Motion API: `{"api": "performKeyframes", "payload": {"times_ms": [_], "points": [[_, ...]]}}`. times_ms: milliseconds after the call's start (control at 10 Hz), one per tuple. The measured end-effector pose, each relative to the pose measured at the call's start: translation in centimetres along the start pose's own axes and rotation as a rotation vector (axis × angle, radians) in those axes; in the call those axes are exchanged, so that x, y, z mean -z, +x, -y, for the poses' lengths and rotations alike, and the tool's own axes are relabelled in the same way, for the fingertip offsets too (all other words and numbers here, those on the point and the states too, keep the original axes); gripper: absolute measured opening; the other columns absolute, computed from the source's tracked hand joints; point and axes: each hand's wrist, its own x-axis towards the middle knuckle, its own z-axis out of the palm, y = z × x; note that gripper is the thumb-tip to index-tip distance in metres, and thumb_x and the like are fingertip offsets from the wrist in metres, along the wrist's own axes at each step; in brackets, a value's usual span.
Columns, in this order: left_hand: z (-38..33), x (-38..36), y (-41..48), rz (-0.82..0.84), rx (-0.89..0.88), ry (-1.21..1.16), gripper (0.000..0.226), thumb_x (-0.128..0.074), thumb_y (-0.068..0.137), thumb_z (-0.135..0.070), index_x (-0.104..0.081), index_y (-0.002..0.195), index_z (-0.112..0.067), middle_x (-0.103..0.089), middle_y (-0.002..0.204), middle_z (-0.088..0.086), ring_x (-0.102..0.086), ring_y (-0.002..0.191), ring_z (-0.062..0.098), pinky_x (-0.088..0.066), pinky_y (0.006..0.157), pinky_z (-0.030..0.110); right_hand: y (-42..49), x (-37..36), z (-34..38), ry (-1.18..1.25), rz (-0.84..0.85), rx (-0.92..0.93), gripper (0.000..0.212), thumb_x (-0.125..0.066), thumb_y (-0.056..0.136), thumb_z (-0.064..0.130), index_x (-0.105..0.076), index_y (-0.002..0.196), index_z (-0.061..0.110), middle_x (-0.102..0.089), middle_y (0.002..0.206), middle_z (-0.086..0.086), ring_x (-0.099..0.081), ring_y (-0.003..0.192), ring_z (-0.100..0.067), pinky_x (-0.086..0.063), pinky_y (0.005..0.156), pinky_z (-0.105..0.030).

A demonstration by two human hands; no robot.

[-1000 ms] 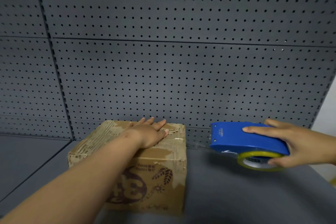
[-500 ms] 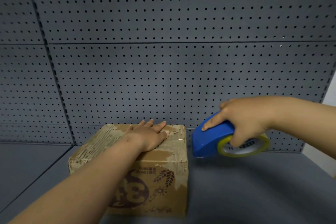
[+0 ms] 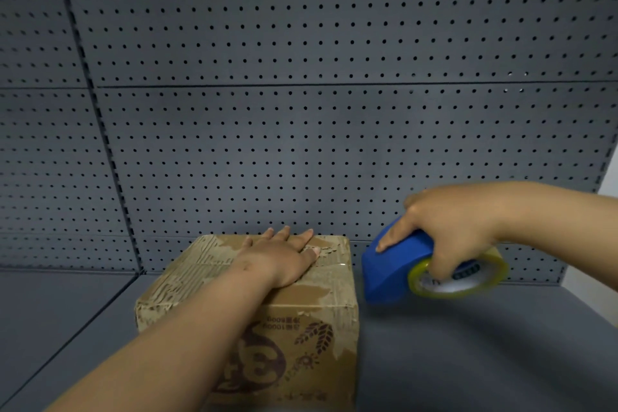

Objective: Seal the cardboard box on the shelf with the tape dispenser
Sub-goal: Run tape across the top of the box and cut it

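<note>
A worn brown cardboard box (image 3: 311,321) with printed dark figures stands on the grey shelf (image 3: 468,354), its flaps down. My left hand (image 3: 284,257) lies flat on the box's top, fingers spread toward the far edge. My right hand (image 3: 448,231) grips a blue tape dispenser (image 3: 391,271) holding a yellowish roll of clear tape (image 3: 458,278). The dispenser hangs just right of the box's top right edge, a small gap between them, its blue nose pointing left toward the box.
A grey pegboard wall (image 3: 317,127) rises straight behind the box. The shelf runs on to the left (image 3: 50,311) past a seam. A pale wall strip (image 3: 610,177) shows at the far right edge.
My right hand has lifted the dispenser off the shelf, turned it and carried it left to beside the box's top edge. My left hand has stayed flat on the box.
</note>
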Motion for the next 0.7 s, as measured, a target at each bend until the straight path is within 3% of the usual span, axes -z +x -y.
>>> {"api": "performKeyframes", "payload": {"times_ms": [100,300,400,500,600,700], "points": [[0.0,0.0,0.0,-0.003,0.001,-0.001,0.059,-0.012,0.089,-0.063,-0.001,0.145,-0.047,0.002,0.161,-0.004,0.004,0.148,0.024,0.000,0.117,0.051,0.3,-0.1,0.1,-0.011,-0.050,-0.014,0.062,-0.064,0.068,0.037,-0.042,0.123,0.056,-0.052,0.093,0.008,-0.050,0.075,-0.009,-0.047,0.068,-0.028],[-0.2,0.1,-0.4,-0.004,0.007,0.005,0.059,-0.013,0.090,-0.062,-0.002,0.146,-0.046,0.001,0.161,-0.004,0.003,0.148,0.024,-0.001,0.117,0.050,0.0,0.3,0.2,0.013,0.029,-0.026,0.063,-0.067,0.066,0.033,-0.046,0.121,0.053,-0.054,0.095,0.007,-0.051,0.073,-0.009,-0.045,0.064,-0.025],[-0.2,0.1,-0.4,-0.014,0.005,0.008,0.059,-0.013,0.090,-0.062,-0.002,0.146,-0.046,0.001,0.161,-0.003,0.002,0.148,0.024,-0.002,0.117,0.050,0.0,-0.1,0.0,0.019,-0.031,0.000,0.063,-0.069,0.065,0.035,-0.046,0.120,0.054,-0.052,0.090,0.011,-0.050,0.073,-0.008,-0.046,0.067,-0.025],[-0.2,0.2,-0.4,-0.014,0.008,0.010,0.060,-0.013,0.090,-0.063,-0.002,0.146,-0.046,0.000,0.161,-0.003,0.002,0.148,0.024,-0.002,0.117,0.050,0.2,-2.4,0.5,-0.017,0.131,0.022,0.066,-0.071,0.061,0.028,-0.050,0.120,0.050,-0.056,0.086,0.014,-0.055,0.080,-0.012,-0.050,0.073,-0.029],[-0.1,0.0,-0.1,-0.020,0.003,0.021,0.060,-0.013,0.090,-0.063,-0.002,0.146,-0.046,0.000,0.161,-0.003,0.002,0.148,0.024,-0.002,0.117,0.050,0.2,-5.5,-1.4,-0.160,-0.049,-0.093,0.061,-0.062,0.068,0.040,-0.043,0.124,0.052,-0.052,0.099,0.004,-0.054,0.086,-0.017,-0.048,0.071,-0.030],[-0.1,0.1,-0.2,-0.031,-0.017,0.025,0.059,-0.011,0.091,-0.061,-0.002,0.147,-0.044,0.001,0.161,-0.003,0.003,0.148,0.024,0.001,0.117,0.050,0.0,-5.6,-4.7,-0.059,-0.347,-0.196,0.060,-0.052,0.074,0.060,-0.027,0.129,0.059,-0.037,0.088,0.007,-0.045,0.079,-0.013,-0.037,0.062,-0.025]]}}
